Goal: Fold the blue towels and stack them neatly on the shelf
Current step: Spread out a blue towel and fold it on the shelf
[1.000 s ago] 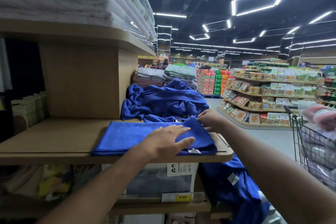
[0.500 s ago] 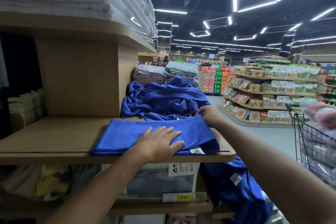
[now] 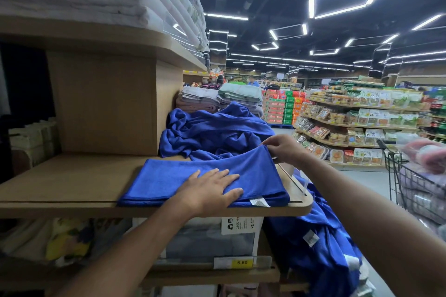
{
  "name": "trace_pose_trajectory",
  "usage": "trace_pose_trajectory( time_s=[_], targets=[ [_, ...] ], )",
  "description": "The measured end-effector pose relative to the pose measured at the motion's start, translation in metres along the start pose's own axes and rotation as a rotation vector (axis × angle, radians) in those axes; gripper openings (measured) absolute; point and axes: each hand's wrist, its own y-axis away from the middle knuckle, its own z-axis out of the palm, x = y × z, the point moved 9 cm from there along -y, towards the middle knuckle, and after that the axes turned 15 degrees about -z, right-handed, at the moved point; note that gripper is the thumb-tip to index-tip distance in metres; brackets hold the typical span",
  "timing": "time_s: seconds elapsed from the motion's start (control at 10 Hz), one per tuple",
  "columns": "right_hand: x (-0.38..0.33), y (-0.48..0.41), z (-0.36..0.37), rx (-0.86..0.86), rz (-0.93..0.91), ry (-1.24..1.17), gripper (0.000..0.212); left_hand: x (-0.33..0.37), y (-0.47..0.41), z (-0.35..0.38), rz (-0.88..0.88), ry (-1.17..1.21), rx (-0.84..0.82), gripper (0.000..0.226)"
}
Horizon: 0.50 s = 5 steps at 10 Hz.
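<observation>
The light wooden shelf board (image 3: 72, 183) carries the task's thing toward its right end: a partly folded, bright blue terry towel (image 3: 164, 176) lying flat, its front edge right at the board's lip; a tug toward the person could slide it off. The left hand (image 3: 212, 188) lies palm-down on the towel's near right part, fingers spread and straight, pressing the layers; if that pressure is light, the layers will probably shear and the fold come out crooked. A small white label (image 3: 259, 202) sticks out at the front corner and may end up on show. Behind, a rumpled heap of loose blue towels (image 3: 217, 132) touches the flat towel's far edge; a stray fold of it could be caught in the next fold. The right hand (image 3: 282, 146) pinches the towel's far right corner between thumb and fingertips, raised slightly off the board; pulling it across too fast would likely drag the whole piece. Further right, more blue towel cloth (image 3: 321, 248) hangs over the shelf's rounded end; a brush of the forearm might send it to the floor.
</observation>
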Motion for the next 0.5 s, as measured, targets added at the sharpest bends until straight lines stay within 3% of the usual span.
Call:
trace_pose_trajectory(
  time_s=[0.1,0.3,0.4,0.5],
  targets=[
    [-0.001,0.003,0.002,-0.032,-0.057,0.070,0.002,0.001,0.001,-0.001,0.004,-0.007,0.003,0.064],
    [0.012,0.006,-0.020,0.139,0.046,0.117,0.004,0.000,0.000,0.000,0.004,-0.012,0.000,0.063],
    [0.015,0.007,-0.025,0.144,0.131,0.228,0.018,0.000,-0.001,0.001,0.002,-0.015,-0.004,0.063],
    [-0.009,0.002,0.004,-0.047,0.048,0.436,0.028,0.001,-0.001,0.000,0.002,-0.009,-0.002,0.063]
  ],
)
